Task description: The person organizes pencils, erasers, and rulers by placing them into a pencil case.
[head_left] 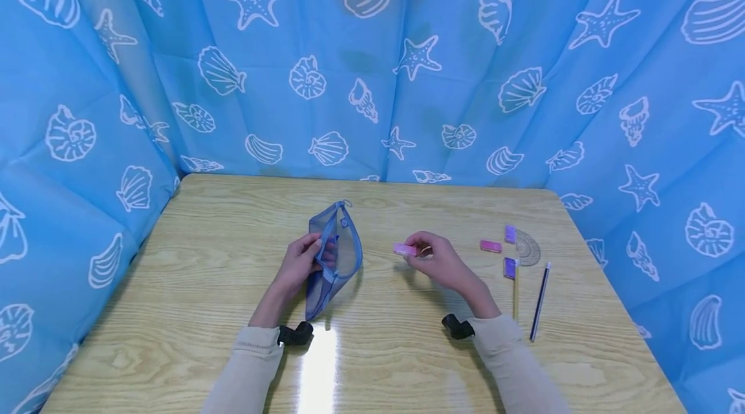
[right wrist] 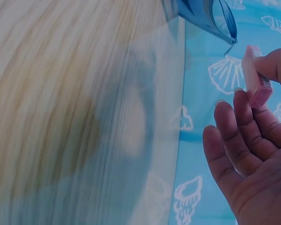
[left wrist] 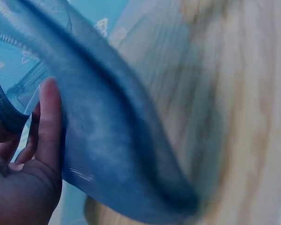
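Observation:
A blue mesh zip pouch (head_left: 333,252) is held up above the table in my left hand (head_left: 298,266), its mouth spread and facing right. The thumb lies outside the near wall, and the other fingers show through the mesh inside. Up close in the left wrist view, the pouch (left wrist: 103,122) covers much of the picture beside the hand (left wrist: 33,164). My right hand (head_left: 438,262) pinches a pink eraser (head_left: 405,250) between thumb and fingers, a short way right of the pouch. In the right wrist view the eraser (right wrist: 257,77) looks like a small wrapped block.
On the right side of the wooden table (head_left: 221,239) lie another pink eraser (head_left: 491,246), a purple eraser (head_left: 510,234), a second purple eraser (head_left: 509,268), a clear protractor (head_left: 528,249), a yellow pencil (head_left: 516,294) and a dark pencil (head_left: 540,301). A blue shell-print curtain (head_left: 361,123) surrounds the table.

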### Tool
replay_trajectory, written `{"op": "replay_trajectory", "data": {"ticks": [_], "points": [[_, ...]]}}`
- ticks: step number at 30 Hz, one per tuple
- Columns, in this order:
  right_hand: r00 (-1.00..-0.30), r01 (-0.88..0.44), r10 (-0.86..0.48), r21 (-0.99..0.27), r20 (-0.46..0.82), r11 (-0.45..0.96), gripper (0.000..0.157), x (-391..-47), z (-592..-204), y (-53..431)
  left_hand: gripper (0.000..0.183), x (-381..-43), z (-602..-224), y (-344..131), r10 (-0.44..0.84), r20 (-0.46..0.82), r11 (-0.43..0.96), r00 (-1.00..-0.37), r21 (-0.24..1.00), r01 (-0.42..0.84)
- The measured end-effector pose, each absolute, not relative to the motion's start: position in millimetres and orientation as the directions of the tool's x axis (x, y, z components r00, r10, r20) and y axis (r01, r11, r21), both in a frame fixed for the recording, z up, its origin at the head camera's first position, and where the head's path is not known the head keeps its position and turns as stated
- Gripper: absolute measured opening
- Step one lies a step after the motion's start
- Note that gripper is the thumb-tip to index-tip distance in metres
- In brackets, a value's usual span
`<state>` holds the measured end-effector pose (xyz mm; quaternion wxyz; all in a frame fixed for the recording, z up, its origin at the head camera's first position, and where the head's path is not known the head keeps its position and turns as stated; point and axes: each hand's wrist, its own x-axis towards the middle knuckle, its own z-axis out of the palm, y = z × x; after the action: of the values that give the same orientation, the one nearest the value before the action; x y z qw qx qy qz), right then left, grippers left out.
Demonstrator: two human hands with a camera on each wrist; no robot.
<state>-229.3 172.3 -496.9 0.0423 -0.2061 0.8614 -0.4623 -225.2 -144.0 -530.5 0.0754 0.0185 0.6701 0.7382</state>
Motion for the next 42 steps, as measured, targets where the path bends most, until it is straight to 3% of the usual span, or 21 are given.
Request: {"op": "replay_trajectory", "data": {"ticks": [13, 42], "points": [[-0.896, -0.338, -0.427, -0.809, 0.121, 0.480, 0.018, -231.2, -490.0, 144.8, 0.030, -222.4, -526.5, -141.8, 0.133, -0.064, -0.148, -0.989, 0.985, -0.084], [-0.815, -0.455, -0.557, -0.775, 0.163, 0.439, 0.019, -237.0, -468.9, 97.4, 0.034, -216.4, -518.3, -142.8, 0.129, -0.038, -0.069, -0.991, 0.997, -0.047]]}}
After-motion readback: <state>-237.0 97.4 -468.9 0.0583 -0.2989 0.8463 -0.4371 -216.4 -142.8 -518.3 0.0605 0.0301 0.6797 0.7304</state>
